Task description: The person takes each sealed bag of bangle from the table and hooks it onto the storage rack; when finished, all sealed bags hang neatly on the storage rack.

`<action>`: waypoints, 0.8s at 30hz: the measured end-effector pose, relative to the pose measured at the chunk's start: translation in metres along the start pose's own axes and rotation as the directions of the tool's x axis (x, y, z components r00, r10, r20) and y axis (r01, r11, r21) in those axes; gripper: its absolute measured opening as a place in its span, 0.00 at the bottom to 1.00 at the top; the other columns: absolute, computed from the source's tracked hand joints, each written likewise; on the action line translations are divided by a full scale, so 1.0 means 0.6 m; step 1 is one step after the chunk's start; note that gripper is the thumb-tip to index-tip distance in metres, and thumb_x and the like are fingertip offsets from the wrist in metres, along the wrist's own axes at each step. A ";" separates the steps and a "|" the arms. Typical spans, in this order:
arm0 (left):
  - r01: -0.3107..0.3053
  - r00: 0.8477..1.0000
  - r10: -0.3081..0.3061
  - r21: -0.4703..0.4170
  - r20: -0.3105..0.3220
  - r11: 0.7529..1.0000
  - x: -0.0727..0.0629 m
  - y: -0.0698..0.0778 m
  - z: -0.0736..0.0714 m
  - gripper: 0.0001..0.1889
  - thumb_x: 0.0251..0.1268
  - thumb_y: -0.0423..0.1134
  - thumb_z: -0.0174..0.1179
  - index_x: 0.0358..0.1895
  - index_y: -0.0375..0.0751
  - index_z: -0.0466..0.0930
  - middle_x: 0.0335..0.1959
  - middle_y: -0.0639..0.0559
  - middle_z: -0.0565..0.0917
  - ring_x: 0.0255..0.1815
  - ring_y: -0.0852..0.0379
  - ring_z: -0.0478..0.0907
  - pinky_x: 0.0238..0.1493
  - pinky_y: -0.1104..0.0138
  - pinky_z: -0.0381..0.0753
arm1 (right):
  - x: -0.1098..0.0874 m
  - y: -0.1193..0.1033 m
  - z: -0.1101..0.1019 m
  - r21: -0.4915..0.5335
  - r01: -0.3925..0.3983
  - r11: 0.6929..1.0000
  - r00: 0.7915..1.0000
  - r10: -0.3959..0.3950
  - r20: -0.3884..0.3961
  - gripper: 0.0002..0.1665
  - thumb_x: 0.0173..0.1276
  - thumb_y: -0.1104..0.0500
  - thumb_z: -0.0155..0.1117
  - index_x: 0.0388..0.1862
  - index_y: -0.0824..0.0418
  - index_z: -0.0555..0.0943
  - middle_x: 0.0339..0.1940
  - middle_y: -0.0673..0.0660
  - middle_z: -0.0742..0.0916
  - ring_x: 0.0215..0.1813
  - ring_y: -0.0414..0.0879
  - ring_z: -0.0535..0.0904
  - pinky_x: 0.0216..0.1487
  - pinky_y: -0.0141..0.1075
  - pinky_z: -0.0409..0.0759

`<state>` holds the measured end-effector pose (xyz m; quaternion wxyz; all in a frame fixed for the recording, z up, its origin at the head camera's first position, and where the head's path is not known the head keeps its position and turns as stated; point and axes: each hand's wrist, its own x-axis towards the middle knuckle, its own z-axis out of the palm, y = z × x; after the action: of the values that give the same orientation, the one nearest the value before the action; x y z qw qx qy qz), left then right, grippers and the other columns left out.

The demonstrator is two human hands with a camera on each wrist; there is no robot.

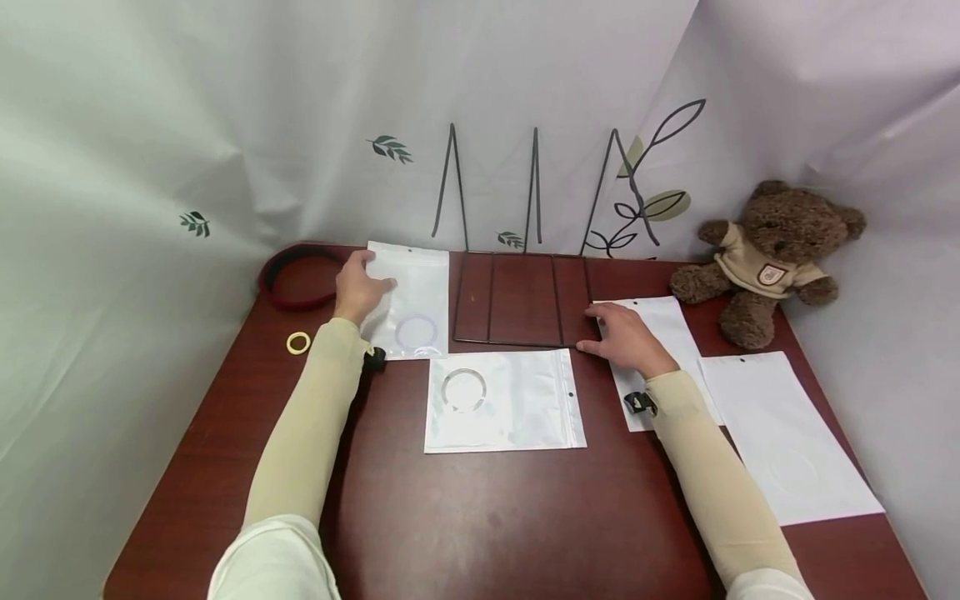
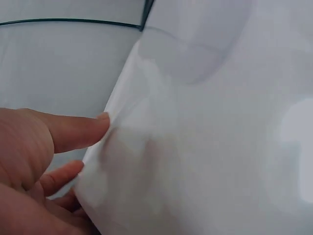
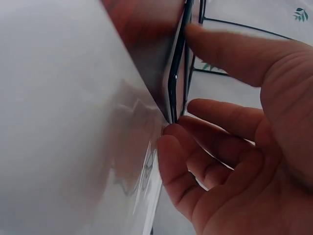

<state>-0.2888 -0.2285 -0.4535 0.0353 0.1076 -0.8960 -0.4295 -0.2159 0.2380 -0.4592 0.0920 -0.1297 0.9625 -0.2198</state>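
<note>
At the left, my left hand rests at the left edge of a white zip pouch with a pale lilac ring in it. The left wrist view has its thumb and fingertips at the pouch edge, thumb and fingers apart. My right hand is beside the right side of a black wire rack, over the upper left of another white pouch. In the right wrist view its thumb is near the wire, its other fingers loosely bent; contact is unclear.
A third pouch with a silvery ring lies front centre. Further right lies another white pouch. A teddy bear sits at back right. A dark red band and a yellow ring lie at left. Fabric walls enclose the table.
</note>
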 end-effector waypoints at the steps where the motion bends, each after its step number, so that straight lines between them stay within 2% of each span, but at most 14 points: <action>1: -0.002 1.000 0.002 -0.023 -0.002 1.000 0.000 0.002 -0.002 0.36 0.68 0.35 0.70 0.77 0.36 0.67 0.78 0.34 0.71 0.80 0.39 0.65 0.81 0.49 0.64 | 0.000 0.000 0.000 0.001 -0.002 1.000 1.000 0.002 0.005 0.42 0.69 0.51 0.76 0.75 0.70 0.73 0.78 0.71 0.73 0.70 0.67 0.76 0.75 0.61 0.70; 9: -0.051 0.999 0.049 -0.188 -0.019 0.981 -0.007 0.018 -0.016 0.27 0.76 0.34 0.64 0.76 0.46 0.73 0.69 0.35 0.79 0.66 0.44 0.75 0.72 0.50 0.73 | 0.003 0.003 0.002 0.001 -0.014 1.000 1.000 0.014 0.023 0.44 0.69 0.50 0.76 0.76 0.71 0.72 0.79 0.71 0.73 0.77 0.70 0.69 0.78 0.63 0.65; 15: -0.111 0.994 0.108 -0.193 -0.025 0.975 -0.023 0.026 -0.031 0.28 0.79 0.35 0.61 0.78 0.55 0.73 0.75 0.42 0.77 0.71 0.47 0.76 0.74 0.51 0.74 | 0.001 0.003 0.001 -0.003 -0.031 1.000 0.999 0.031 0.031 0.44 0.70 0.51 0.75 0.77 0.71 0.71 0.79 0.71 0.73 0.78 0.70 0.68 0.79 0.63 0.63; 19: -0.122 0.991 0.101 -0.257 -0.091 0.959 -0.038 0.033 -0.040 0.24 0.77 0.39 0.64 0.73 0.58 0.78 0.75 0.47 0.78 0.71 0.51 0.76 0.74 0.54 0.75 | 0.000 0.001 0.002 0.011 -0.019 1.000 1.000 0.019 0.024 0.43 0.70 0.51 0.75 0.76 0.71 0.72 0.79 0.70 0.72 0.77 0.70 0.68 0.79 0.63 0.64; 24: -0.171 0.976 0.111 -0.338 -0.190 0.925 -0.059 0.049 -0.045 0.19 0.74 0.40 0.68 0.65 0.55 0.83 0.67 0.45 0.83 0.64 0.52 0.81 0.70 0.56 0.78 | -0.001 0.001 0.002 0.009 -0.009 1.000 1.000 0.009 0.013 0.42 0.71 0.52 0.74 0.76 0.72 0.72 0.79 0.71 0.72 0.78 0.70 0.67 0.79 0.63 0.63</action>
<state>-0.2549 -0.2234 -0.4130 0.1597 0.0704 -0.8037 -0.5689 -0.2152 0.2383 -0.4607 0.0997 -0.1264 0.9615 -0.2227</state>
